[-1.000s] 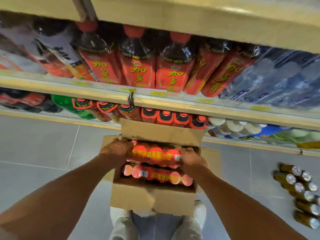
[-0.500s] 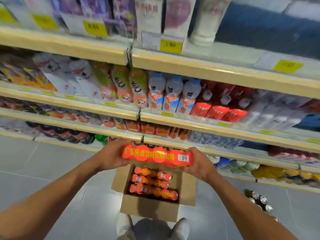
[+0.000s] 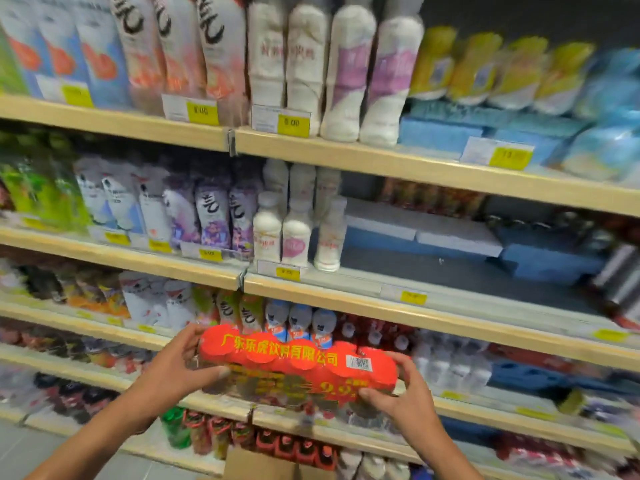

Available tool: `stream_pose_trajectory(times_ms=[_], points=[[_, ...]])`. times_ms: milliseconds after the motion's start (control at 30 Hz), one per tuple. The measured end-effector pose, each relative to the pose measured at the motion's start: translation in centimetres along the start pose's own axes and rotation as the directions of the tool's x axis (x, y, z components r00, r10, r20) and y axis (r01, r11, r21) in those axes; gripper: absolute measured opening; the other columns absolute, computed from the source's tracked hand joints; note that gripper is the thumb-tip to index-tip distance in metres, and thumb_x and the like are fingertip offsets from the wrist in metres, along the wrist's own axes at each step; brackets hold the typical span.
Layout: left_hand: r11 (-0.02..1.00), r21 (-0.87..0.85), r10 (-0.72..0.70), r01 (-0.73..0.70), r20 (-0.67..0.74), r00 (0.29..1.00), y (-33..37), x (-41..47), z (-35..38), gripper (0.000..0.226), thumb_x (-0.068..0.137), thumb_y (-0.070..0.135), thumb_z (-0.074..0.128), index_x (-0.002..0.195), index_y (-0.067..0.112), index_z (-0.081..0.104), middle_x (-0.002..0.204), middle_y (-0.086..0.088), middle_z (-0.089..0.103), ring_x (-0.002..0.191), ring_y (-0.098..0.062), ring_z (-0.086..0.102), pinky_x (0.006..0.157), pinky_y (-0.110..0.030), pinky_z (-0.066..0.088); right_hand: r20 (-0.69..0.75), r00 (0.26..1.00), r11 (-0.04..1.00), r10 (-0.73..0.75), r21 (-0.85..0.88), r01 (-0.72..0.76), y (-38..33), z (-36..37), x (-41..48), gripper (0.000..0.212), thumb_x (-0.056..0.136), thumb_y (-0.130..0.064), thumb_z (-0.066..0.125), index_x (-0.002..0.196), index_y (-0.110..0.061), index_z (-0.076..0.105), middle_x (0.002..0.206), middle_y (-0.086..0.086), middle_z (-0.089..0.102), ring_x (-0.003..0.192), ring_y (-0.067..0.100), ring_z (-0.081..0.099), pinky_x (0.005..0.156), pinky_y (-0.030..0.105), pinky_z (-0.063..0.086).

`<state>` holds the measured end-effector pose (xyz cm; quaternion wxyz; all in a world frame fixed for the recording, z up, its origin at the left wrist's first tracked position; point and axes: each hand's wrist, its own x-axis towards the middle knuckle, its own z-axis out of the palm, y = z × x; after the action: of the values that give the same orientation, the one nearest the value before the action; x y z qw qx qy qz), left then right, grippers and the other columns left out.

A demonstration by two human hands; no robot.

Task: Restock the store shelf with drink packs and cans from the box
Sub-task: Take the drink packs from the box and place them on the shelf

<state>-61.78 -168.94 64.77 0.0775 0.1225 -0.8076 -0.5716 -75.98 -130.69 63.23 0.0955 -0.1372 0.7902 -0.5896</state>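
A shrink-wrapped drink pack (image 3: 298, 367) with red caps and yellow lettering hangs in front of the shelves at chest height. My left hand (image 3: 176, 365) grips its left end, thumb under the pack. My right hand (image 3: 401, 393) grips its right end, fingers curled over the top. The cardboard box (image 3: 256, 465) shows only as a flap at the bottom edge. A bare stretch of shelf (image 3: 450, 271) lies to the upper right, beside white bottles (image 3: 294, 233).
Several wooden shelf boards (image 3: 415, 168) run across the view, packed with bottles and yellow price tags (image 3: 292, 124). Blue flat packs (image 3: 433, 233) lie at the back of the bare shelf. Grey floor (image 3: 20, 448) shows at the bottom left.
Both hands have lifted the pack out of the box and up in front of the shelves. My view has swung upward, so the box has dropped to the bottom edge.
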Motion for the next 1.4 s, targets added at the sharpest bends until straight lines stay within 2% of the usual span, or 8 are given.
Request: stream_pose_trajectory(times_ms=[367,533,700,767,867,1067,1233,1400], points=[[0.979,-0.068,0.192,-0.190,0.017,0.981,7.9,1.7,5.3,0.069,0.066,0.045,0.084,0.124,0.061,0.050,0.122,0.022,0.066,0.110,-0.005,0.066,0.095,-0.035,0.053,-0.158,0.987,0.964,0.007,0.263,0.035,-4.3,-6.8,1.1,0.059,0.054,-0.032,0.092,0.109,-0.023,0.072,0.108,0.000,0.077,0.105,0.020,0.070,0.088,0.039,0.057],[0.969,-0.115,0.227,-0.220,0.055,0.972,10.0,4.1,6.7,0.078,0.066,0.042,0.087,0.131,0.055,0.048,0.123,0.012,0.068,0.108,-0.009,0.068,0.098,-0.041,0.052,-0.240,0.969,0.951,-0.057,0.281,0.126,-5.8,-9.3,-0.4,0.064,0.062,-0.051,0.090,0.121,-0.039,0.068,0.118,-0.004,0.074,0.110,0.013,0.069,0.092,0.038,0.053],[0.947,-0.088,0.312,-0.309,0.028,0.950,12.6,5.1,8.4,0.065,0.066,0.040,0.084,0.114,0.070,0.051,0.108,0.034,0.067,0.102,0.012,0.063,0.081,-0.014,0.055,-0.187,0.973,0.960,-0.135,0.219,0.175,-6.0,-11.7,-1.4,0.063,0.079,-0.013,0.083,0.132,-0.038,0.059,0.124,0.001,0.070,0.116,0.022,0.066,0.094,0.045,0.056],[0.950,-0.098,0.298,-0.295,0.016,0.954,13.5,5.8,9.1,0.067,0.064,0.040,0.086,0.120,0.058,0.054,0.112,0.020,0.071,0.105,-0.002,0.068,0.086,-0.029,0.058,-0.229,0.961,0.968,-0.153,0.160,0.193,-6.1,-12.5,-1.4,0.069,0.078,-0.004,0.081,0.130,-0.044,0.058,0.121,-0.004,0.070,0.112,0.015,0.068,0.086,0.033,0.059],[0.951,-0.093,0.296,-0.294,0.003,0.955,14.6,7.0,10.2,0.069,0.055,0.046,0.087,0.114,0.052,0.050,0.109,0.013,0.071,0.093,0.001,0.071,0.073,-0.020,0.059,-0.268,0.952,0.971,-0.151,0.138,0.194,-5.7,-13.8,-0.5,0.067,0.078,-0.003,0.080,0.128,-0.042,0.060,0.118,-0.007,0.072,0.108,0.011,0.069,0.078,0.022,0.059],[0.913,0.070,0.402,-0.403,0.016,0.915,16.2,10.0,14.0,0.075,0.062,0.046,0.090,0.118,0.056,0.041,0.121,0.026,0.060,0.111,0.003,0.062,0.093,-0.029,0.053,-0.319,0.939,0.969,-0.126,0.162,0.185,-4.5,-18.4,3.5,0.042,0.081,-0.007,0.079,0.114,-0.031,0.068,0.114,-0.002,0.075,0.111,0.020,0.070,0.092,0.040,0.054],[0.900,0.085,0.435,-0.427,-0.115,0.893,18.4,13.9,17.7,0.065,0.072,0.041,0.085,0.121,0.054,0.045,0.124,0.022,0.055,0.112,-0.002,0.057,0.096,-0.030,0.046,-0.340,0.925,0.960,-0.172,0.152,0.234,-5.1,-22.1,6.6,0.035,0.082,-0.005,0.078,0.106,-0.029,0.072,0.110,0.002,0.076,0.106,0.021,0.072,0.083,0.027,0.059],[0.926,0.172,0.369,-0.335,-0.228,0.901,21.4,19.3,21.8,0.046,0.080,0.036,0.080,0.112,0.016,0.053,0.111,0.005,0.051,0.096,-0.014,0.053,0.080,-0.034,0.047,-0.402,0.888,0.963,-0.222,0.053,0.264,-6.4,-25.6,11.7,0.027,0.079,-0.012,0.083,0.102,-0.022,0.072,0.103,0.002,0.078,0.102,0.024,0.072,0.093,0.043,0.057]])
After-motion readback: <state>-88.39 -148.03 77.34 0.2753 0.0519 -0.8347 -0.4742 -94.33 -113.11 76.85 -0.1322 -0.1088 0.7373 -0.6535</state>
